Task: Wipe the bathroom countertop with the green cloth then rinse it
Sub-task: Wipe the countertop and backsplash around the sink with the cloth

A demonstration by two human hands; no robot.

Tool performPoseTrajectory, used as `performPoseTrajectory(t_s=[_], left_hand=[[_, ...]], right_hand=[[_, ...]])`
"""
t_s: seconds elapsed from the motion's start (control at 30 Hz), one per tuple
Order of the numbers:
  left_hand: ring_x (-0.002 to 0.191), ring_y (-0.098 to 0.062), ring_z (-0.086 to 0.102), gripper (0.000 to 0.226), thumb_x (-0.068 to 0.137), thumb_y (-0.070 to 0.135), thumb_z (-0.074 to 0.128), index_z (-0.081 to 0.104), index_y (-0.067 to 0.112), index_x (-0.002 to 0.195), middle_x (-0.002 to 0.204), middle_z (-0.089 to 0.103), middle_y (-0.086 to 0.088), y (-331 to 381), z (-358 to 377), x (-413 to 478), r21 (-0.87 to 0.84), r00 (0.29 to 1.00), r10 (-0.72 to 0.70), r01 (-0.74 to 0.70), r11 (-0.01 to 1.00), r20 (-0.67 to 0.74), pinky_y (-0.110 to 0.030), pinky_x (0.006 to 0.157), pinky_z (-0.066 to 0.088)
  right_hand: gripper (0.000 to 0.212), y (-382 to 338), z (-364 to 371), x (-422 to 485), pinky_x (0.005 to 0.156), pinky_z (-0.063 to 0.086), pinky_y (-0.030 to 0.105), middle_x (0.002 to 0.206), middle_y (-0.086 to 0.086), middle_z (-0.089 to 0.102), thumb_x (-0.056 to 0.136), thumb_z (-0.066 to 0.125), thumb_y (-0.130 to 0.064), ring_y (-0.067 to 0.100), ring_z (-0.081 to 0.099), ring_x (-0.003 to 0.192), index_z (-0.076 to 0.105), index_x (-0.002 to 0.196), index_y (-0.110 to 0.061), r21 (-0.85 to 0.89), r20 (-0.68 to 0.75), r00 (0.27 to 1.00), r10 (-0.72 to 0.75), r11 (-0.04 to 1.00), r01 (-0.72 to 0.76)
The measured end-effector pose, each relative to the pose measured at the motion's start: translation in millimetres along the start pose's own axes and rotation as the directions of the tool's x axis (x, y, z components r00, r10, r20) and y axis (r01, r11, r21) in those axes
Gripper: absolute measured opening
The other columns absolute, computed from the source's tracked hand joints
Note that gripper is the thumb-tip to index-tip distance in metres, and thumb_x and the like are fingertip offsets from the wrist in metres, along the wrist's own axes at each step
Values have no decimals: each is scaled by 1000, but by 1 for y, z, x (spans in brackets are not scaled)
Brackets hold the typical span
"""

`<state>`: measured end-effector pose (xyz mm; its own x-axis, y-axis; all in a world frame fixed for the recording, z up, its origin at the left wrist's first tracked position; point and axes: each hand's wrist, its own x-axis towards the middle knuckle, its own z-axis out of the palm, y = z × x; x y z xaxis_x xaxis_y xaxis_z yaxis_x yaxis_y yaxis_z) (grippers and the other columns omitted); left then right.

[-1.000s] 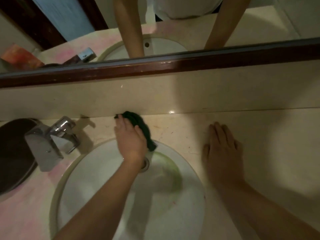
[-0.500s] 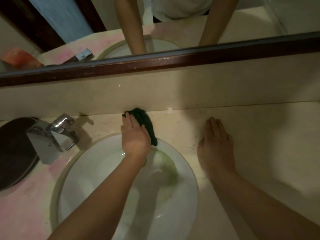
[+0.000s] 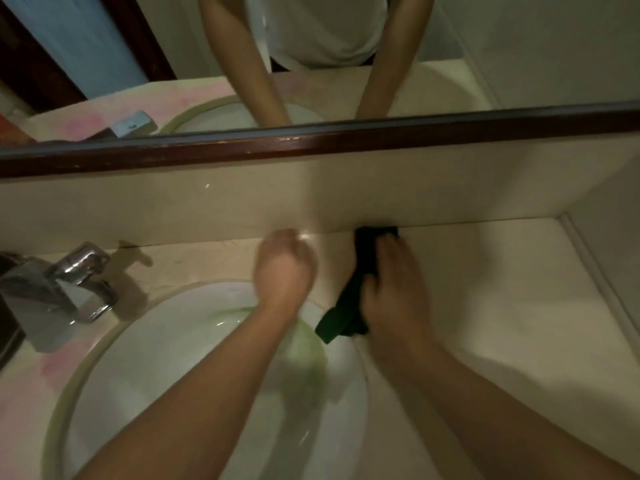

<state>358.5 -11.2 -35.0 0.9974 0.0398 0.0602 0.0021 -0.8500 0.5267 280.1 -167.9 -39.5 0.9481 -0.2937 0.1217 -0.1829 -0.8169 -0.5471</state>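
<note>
The dark green cloth [image 3: 362,252] lies in a long strip on the beige countertop [image 3: 502,306], from the backsplash down to the sink's right rim. My right hand [image 3: 394,289] lies on top of it, fingers curled over its far end, pressing it to the counter. My left hand [image 3: 284,268] hovers just left of the cloth, above the back rim of the white sink [image 3: 114,344]. It is blurred, with fingers curled in and nothing in it. Both forearms reach across the basin.
A chrome faucet [image 3: 62,282] stands at the left behind the sink, with a dark object [image 3: 7,327] at the frame's left edge. A mirror with a dark wooden frame [image 3: 311,143] runs above the backsplash. A side wall [image 3: 609,258] bounds the counter on the right.
The cloth has passed from my left hand to my right hand and moved right along the backsplash. My left hand has let go and curled up beside it.
</note>
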Motion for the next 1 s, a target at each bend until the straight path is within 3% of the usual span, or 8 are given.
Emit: performPoseTrajectory(t_s=[0.1,0.2,0.33,0.43,0.63,0.83,0.9,1.0], left_hand=[[139,-40,27,65,93,34,30,33,-9,140,149,32,-28,-23,10,5,241,966,-247,222,945,77,-45,114,23],[148,-37,0,72,98,34,31,4,-8,149,160,2,-25,-27,31,3,305,966,-253,227,925,50,-45,120,2],[148,-38,-1,72,99,35,29,2,-8,149,159,0,-26,-31,38,1,357,965,-258,227,906,40,-47,120,2],[147,-41,4,71,97,34,30,9,-10,148,158,5,-30,-33,42,3,337,971,-239,219,916,19,-50,120,5],[147,-42,3,70,97,31,34,9,-11,148,157,6,-31,-30,39,2,342,968,-248,225,912,25,-50,119,5],[148,-40,1,71,97,34,30,7,-9,149,158,3,-28,-27,40,3,368,967,-255,232,901,15,-48,120,3],[148,-40,0,72,97,35,29,6,-9,149,159,3,-28,-26,39,3,378,965,-260,232,897,24,-48,120,3],[147,-40,-1,72,97,36,28,5,-9,149,159,1,-28,-25,35,1,386,963,-263,222,895,55,-48,120,2]], right_hand=[[68,-29,36,13,122,-2,37,163,12,-1,99,28,-36,28,-4,149,0,154,-7,-202,183,980,76,979,-38],[69,-37,55,13,118,-14,33,161,11,-16,100,27,-30,23,-15,149,-13,152,-8,-224,294,955,25,974,43],[69,-25,53,23,122,-4,36,163,10,-4,98,34,-24,22,-5,150,-2,154,-7,-120,428,861,-276,926,357],[63,7,42,36,121,10,40,162,8,16,96,35,-21,23,13,149,15,154,-8,-117,398,855,-334,905,408],[57,93,-9,41,114,32,44,148,14,45,91,35,-21,31,40,138,41,145,-4,-203,212,946,-247,935,289],[63,132,-36,34,120,20,40,154,14,35,90,33,-24,32,29,143,32,149,-5,-378,35,999,38,926,-22],[63,116,-32,8,118,24,44,149,19,41,84,40,-16,37,35,139,39,145,-1,-342,60,996,-64,936,80],[67,91,-31,-61,119,22,42,150,16,41,79,49,-13,33,36,140,42,144,-3,-256,247,926,-284,903,345]])
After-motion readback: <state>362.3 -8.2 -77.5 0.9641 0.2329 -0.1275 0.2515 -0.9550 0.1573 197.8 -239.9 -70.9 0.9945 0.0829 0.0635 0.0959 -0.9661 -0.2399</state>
